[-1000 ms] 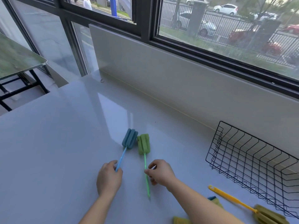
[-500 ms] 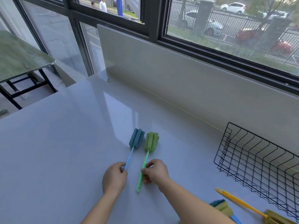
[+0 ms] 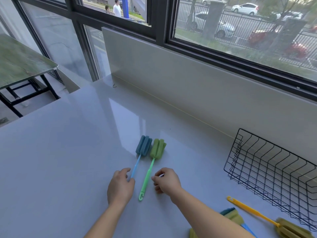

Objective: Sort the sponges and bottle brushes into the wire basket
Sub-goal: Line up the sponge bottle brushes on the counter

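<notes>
Two bottle brushes lie side by side on the white counter, heads pointing away from me. The blue bottle brush (image 3: 143,148) has its thin handle pinched in my left hand (image 3: 120,187). The green bottle brush (image 3: 157,148) lies flat, its hooked handle end between my hands. My right hand (image 3: 167,181) sits just right of the green handle, fingers loosely curled and slightly apart, holding nothing. The black wire basket (image 3: 236,162) stands at the right against the wall, with nothing in it.
A yellow bottle brush (image 3: 257,214) lies near the basket's front edge at the lower right. A blue-and-yellow sponge (image 3: 231,215) shows behind my right forearm, and another yellow sponge (image 3: 192,235) sits at the bottom edge. A low wall and a window run along the counter's back.
The green brush swung round to lie parallel to the blue one, and my right hand let go of its handle. My left hand kept hold of the blue handle.
</notes>
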A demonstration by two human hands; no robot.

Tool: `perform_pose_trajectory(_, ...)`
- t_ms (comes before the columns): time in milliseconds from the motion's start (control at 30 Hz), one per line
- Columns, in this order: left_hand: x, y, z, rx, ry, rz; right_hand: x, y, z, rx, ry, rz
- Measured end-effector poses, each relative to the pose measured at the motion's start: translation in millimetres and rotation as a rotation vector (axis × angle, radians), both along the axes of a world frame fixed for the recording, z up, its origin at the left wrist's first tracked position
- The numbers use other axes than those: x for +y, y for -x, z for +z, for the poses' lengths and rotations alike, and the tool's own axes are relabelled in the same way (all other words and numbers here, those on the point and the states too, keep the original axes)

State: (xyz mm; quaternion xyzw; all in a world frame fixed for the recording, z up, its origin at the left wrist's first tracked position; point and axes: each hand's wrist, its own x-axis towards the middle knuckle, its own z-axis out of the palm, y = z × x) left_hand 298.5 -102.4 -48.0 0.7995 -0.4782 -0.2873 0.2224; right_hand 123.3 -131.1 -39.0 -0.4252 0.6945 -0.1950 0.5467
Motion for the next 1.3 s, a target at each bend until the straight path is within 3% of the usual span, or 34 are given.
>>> perform_pose_trajectory(200,12,22,18,-0.226,0.106,-0.187,14,45,28,0.313,0.180,0.201)
perform_pose_trajectory(367,24,60,39,-0.370,0.169,-0.432,38,88,55,0.494,0.284,0.249)
perform_pose_trajectory(600,39,115,62,-0.388,0.274,-0.610,84,133,83,0.591,0.389,0.183)
perform_pose_trajectory(767,47,153,71,-0.344,0.336,-0.723,128,176,93,0.620,0.464,0.024)
perform_pose_trajectory(1100,62,251,80,-0.230,0.347,-1.001,228,269,82,0.607,0.248,-0.377)
perform_pose_trajectory(1233,60,292,76,-0.259,0.321,-1.133,244,273,65,0.606,0.150,-0.439)
perform_pose_trajectory(1300,55,310,73,-0.302,0.294,-1.198,244,268,57,0.512,0.097,-0.492)
